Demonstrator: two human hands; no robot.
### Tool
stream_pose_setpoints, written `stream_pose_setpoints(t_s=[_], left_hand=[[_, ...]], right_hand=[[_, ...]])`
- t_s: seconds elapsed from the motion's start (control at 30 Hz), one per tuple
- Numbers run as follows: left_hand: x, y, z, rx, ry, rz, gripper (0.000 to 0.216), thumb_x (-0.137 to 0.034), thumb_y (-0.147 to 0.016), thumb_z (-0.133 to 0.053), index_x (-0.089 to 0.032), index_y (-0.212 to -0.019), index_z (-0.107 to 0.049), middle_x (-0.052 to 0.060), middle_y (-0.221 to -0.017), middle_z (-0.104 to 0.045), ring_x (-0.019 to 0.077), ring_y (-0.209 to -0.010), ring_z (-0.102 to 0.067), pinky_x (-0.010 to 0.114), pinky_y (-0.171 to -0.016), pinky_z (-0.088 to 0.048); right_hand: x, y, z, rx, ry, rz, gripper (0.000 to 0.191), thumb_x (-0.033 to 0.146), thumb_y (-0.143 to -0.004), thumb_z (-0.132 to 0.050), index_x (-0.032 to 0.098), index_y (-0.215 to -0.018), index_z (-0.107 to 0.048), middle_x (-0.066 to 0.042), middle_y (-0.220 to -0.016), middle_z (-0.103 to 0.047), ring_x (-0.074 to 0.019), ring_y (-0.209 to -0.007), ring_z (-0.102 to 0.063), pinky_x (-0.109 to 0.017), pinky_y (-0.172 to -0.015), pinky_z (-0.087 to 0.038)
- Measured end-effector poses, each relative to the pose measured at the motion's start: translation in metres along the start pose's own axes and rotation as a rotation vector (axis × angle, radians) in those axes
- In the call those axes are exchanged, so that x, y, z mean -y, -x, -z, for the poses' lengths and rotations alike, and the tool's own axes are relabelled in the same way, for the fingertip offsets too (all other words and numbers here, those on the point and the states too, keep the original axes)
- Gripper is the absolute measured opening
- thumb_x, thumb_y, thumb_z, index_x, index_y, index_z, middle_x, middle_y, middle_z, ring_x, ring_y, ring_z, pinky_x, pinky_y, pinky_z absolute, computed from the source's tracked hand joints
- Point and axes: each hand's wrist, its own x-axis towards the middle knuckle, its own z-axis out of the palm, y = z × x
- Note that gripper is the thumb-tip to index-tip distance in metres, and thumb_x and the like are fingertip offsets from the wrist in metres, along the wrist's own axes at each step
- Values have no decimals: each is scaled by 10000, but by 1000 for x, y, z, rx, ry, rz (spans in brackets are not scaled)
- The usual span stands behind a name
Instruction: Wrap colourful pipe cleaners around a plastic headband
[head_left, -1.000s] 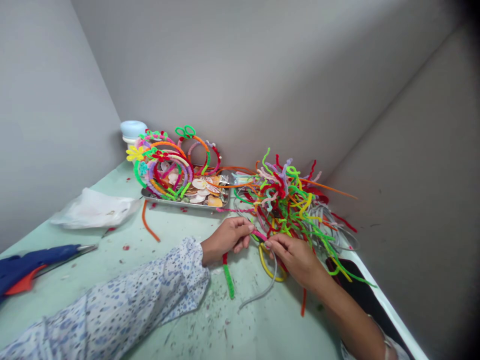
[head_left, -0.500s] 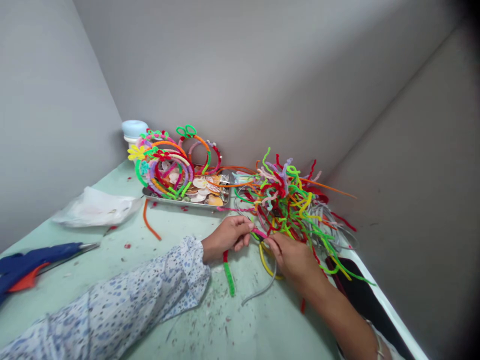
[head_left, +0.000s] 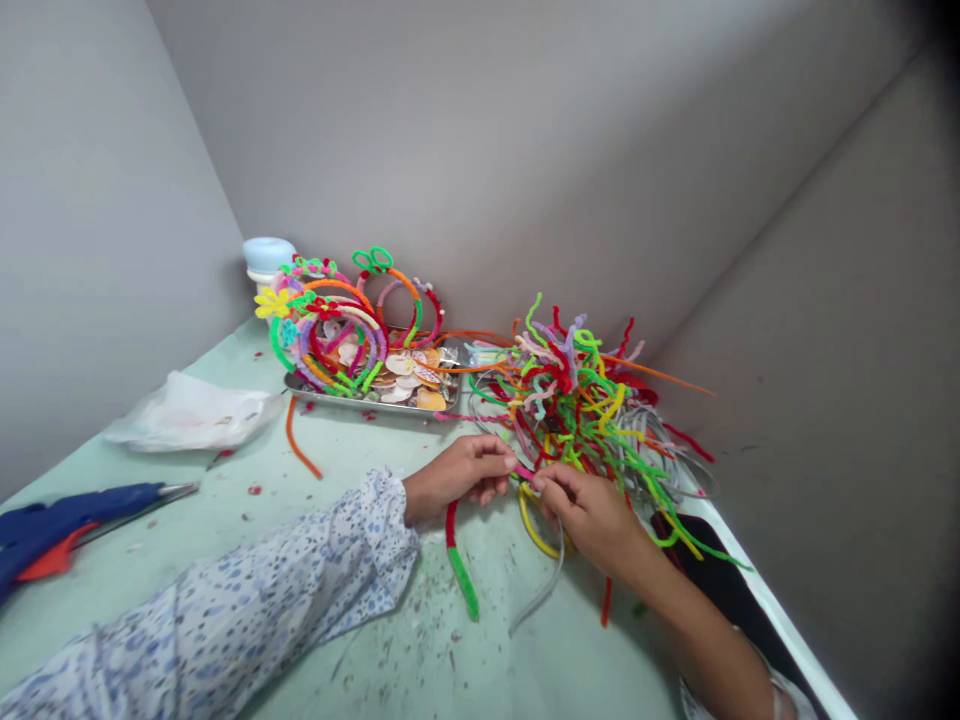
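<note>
My left hand (head_left: 466,470) is closed, its thumb and fingers pinching a pink pipe cleaner (head_left: 524,473) in front of the colourful pile. My right hand (head_left: 589,515) pinches the same piece from the other side, thumb against forefinger. Below my left hand hangs a strip wrapped in red and green pipe cleaner (head_left: 463,580), its upper end hidden by the fingers. A bare grey wire (head_left: 544,595) curves down from beneath my right hand. Behind that hand a yellow loop (head_left: 531,520) shows partly. Whether strip and wire are one piece is hidden.
Loose pipe cleaners (head_left: 570,380) are heaped beyond my hands. Pipe-cleaner headbands (head_left: 341,340) rest on a metal tray (head_left: 360,402) of flat cutouts. Blue-handled scissors (head_left: 90,510), a plastic bag (head_left: 195,412) and an orange pipe cleaner (head_left: 301,450) lie to the left; a dark object (head_left: 705,570) is right.
The red-and-green strip has swung slightly lower and to the right. The grey wire's free end has shifted right and down. My fingers have moved slightly, still pinching the pink pipe cleaner.
</note>
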Motion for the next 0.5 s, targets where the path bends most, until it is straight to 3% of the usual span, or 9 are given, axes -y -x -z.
stream_pose_setpoints(t_s=[0.2,0.5], left_hand=[[4,-1,1,32,-105,-34,218,-329,-729,-615,-129,-784,-549,-36,-552,-533,38,-390,-409,163,-390,-321],[6,-3,2,30,-100,17,192,-321,-729,-585,-141,-760,-529,-31,-545,-547,42,-359,-414,168,-358,-270]], right_hand=[[2,3,-6,-22,238,163,262,260,-884,-368,193,-797,-605,-8,-670,-608,-134,-600,-529,-230,-559,-348],[-3,5,-11,-110,448,266,163,223,-862,-435,190,-842,-594,-22,-750,-645,-141,-639,-584,-233,-588,-360]])
